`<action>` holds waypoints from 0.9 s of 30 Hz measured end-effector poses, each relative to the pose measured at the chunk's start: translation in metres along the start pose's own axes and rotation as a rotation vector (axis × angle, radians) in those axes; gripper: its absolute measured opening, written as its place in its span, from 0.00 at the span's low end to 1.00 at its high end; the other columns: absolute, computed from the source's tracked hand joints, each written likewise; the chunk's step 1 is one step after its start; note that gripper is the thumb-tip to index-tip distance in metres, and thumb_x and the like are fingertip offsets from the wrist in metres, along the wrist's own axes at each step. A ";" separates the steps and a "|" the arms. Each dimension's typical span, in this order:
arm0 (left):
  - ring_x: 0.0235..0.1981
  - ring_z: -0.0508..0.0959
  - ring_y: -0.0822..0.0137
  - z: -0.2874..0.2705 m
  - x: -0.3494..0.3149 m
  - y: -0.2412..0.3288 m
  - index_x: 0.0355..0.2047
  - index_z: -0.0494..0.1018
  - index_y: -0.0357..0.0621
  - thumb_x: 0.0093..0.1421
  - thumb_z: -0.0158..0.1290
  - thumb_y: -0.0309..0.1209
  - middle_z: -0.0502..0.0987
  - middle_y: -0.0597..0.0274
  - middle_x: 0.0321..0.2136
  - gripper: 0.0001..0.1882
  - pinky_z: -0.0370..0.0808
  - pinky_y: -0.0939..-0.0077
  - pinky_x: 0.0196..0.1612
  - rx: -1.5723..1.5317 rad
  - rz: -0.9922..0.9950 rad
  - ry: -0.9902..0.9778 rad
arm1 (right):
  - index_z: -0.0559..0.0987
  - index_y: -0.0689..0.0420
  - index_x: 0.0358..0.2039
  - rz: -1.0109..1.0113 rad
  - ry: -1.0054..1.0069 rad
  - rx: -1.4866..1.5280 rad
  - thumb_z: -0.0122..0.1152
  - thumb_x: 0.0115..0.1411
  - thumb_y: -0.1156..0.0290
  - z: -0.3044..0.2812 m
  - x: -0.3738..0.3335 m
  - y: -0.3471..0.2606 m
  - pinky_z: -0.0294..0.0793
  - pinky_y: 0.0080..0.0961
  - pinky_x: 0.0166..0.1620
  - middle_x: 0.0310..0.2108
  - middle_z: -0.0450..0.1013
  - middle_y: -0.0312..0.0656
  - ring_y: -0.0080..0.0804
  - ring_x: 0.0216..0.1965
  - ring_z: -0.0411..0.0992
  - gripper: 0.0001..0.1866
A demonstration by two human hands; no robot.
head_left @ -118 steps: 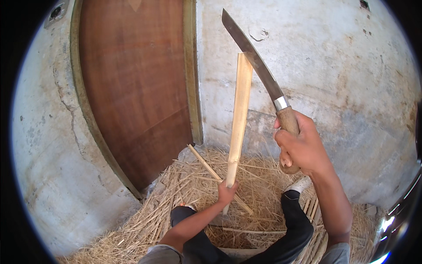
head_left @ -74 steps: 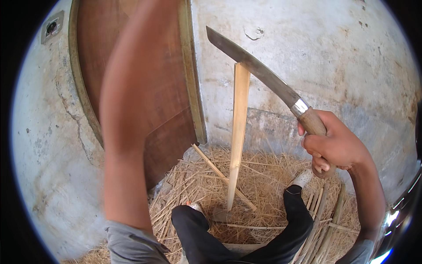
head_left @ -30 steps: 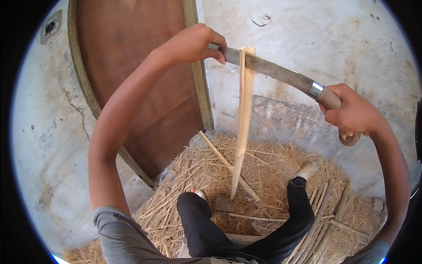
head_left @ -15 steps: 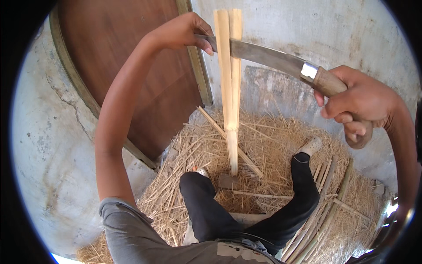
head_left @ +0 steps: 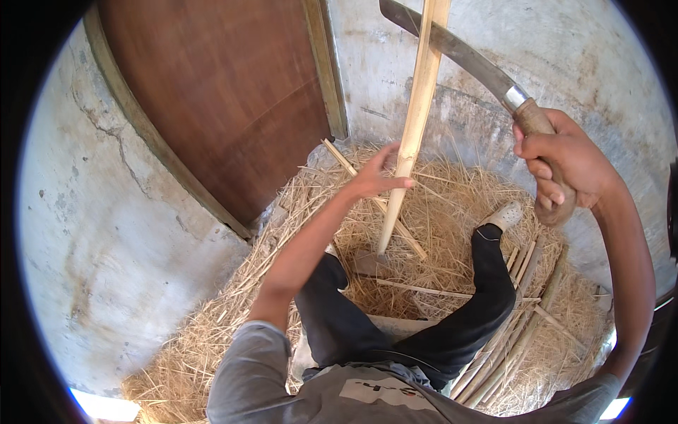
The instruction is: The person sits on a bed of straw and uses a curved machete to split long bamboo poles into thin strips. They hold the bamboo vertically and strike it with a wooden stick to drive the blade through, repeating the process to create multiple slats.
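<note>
We grip the wooden handle of a long curved knife in the right hand, fingers closed fully around it. The blade runs up and left from the metal collar toward the top edge of the view, where it crosses the bamboo strip.

The bamboo strip stands nearly upright, tilted slightly to the right at the top. Its lower end rests on a small block on the straw-covered floor, between our two legs. Its upper end passes out of view at the top edge.

The left hand is at the middle of the strip, on its left side. The fingers are spread and open; the thumb tip touches the strip, and the hand does not enclose it.

A second thin bamboo strip lies slanted on the straw behind the left hand. More split lengths lie bundled on the floor beside the right leg. A brown wooden door and a worn plaster wall stand behind the work area.
</note>
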State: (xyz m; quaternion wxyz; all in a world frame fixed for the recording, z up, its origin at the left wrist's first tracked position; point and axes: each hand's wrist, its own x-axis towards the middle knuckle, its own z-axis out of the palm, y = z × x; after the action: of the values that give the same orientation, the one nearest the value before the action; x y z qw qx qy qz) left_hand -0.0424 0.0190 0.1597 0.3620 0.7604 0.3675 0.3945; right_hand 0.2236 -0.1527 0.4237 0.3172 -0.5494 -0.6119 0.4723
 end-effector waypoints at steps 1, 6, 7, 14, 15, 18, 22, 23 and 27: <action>0.51 0.74 0.62 0.024 0.004 -0.006 0.56 0.67 0.42 0.50 0.67 0.54 0.73 0.51 0.49 0.41 0.72 0.61 0.55 -0.180 -0.033 -0.023 | 0.66 0.59 0.33 0.008 0.001 -0.028 0.55 0.57 0.76 -0.003 -0.001 0.001 0.67 0.22 0.11 0.14 0.64 0.32 0.19 0.07 0.60 0.07; 0.18 0.67 0.80 0.073 0.003 -0.013 0.29 0.77 0.42 0.66 0.54 0.48 0.69 0.74 0.16 0.21 0.65 0.79 0.21 -0.330 -0.083 0.178 | 0.66 0.59 0.34 0.054 0.097 0.016 0.52 0.55 0.80 0.009 -0.010 0.007 0.62 0.22 0.08 0.14 0.62 0.34 0.19 0.05 0.58 0.07; 0.18 0.67 0.80 0.079 -0.001 -0.011 0.29 0.77 0.41 0.66 0.54 0.48 0.68 0.74 0.16 0.21 0.64 0.80 0.21 -0.308 -0.063 0.236 | 0.66 0.59 0.34 0.040 0.120 -0.002 0.51 0.54 0.80 0.015 -0.012 0.010 0.63 0.22 0.09 0.14 0.62 0.34 0.20 0.05 0.58 0.07; 0.19 0.63 0.81 0.093 -0.016 -0.008 0.29 0.77 0.37 0.66 0.56 0.43 0.67 0.73 0.16 0.19 0.61 0.79 0.22 -0.278 0.021 0.477 | 0.70 0.65 0.45 -0.152 0.333 -0.516 0.54 0.57 0.77 0.032 -0.013 0.030 0.74 0.32 0.27 0.24 0.72 0.45 0.36 0.20 0.73 0.15; 0.19 0.63 0.81 0.093 -0.016 -0.005 0.29 0.77 0.36 0.66 0.56 0.42 0.67 0.73 0.16 0.19 0.61 0.79 0.22 -0.295 0.022 0.492 | 0.70 0.65 0.46 -0.372 0.455 -0.677 0.55 0.56 0.77 0.036 -0.010 0.045 0.75 0.35 0.31 0.26 0.73 0.47 0.40 0.24 0.75 0.16; 0.18 0.64 0.80 0.101 -0.012 -0.012 0.25 0.74 0.39 0.67 0.54 0.38 0.66 0.74 0.15 0.17 0.61 0.79 0.21 -0.217 0.102 0.605 | 0.71 0.65 0.47 -0.439 0.500 -0.793 0.57 0.55 0.76 0.039 -0.016 0.040 0.75 0.40 0.42 0.32 0.75 0.52 0.52 0.36 0.75 0.18; 0.17 0.63 0.80 0.090 -0.013 -0.008 0.26 0.74 0.38 0.67 0.54 0.37 0.66 0.72 0.15 0.16 0.61 0.79 0.20 -0.120 0.028 0.596 | 0.71 0.66 0.40 -0.476 0.489 -0.861 0.56 0.54 0.77 0.037 -0.015 0.030 0.77 0.38 0.37 0.26 0.73 0.48 0.45 0.28 0.76 0.13; 0.16 0.63 0.80 0.091 -0.015 -0.006 0.26 0.73 0.38 0.67 0.54 0.37 0.66 0.72 0.14 0.16 0.61 0.79 0.20 -0.154 0.022 0.583 | 0.70 0.65 0.38 -0.285 0.338 -0.665 0.56 0.54 0.77 0.032 -0.017 0.023 0.77 0.36 0.33 0.24 0.72 0.46 0.40 0.23 0.74 0.11; 0.17 0.64 0.81 0.092 -0.016 -0.006 0.27 0.74 0.37 0.67 0.55 0.37 0.66 0.72 0.15 0.16 0.62 0.79 0.20 -0.199 -0.010 0.561 | 0.66 0.61 0.32 0.047 0.019 -0.226 0.52 0.55 0.78 0.025 -0.024 0.004 0.73 0.28 0.20 0.17 0.64 0.35 0.24 0.11 0.65 0.06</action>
State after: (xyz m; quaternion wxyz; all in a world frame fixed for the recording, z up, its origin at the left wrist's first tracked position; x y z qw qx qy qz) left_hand 0.0292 -0.0152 0.1100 0.3209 0.5809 0.4164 0.6215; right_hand 0.2072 -0.1815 0.4141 0.2480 -0.6004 -0.6450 0.4025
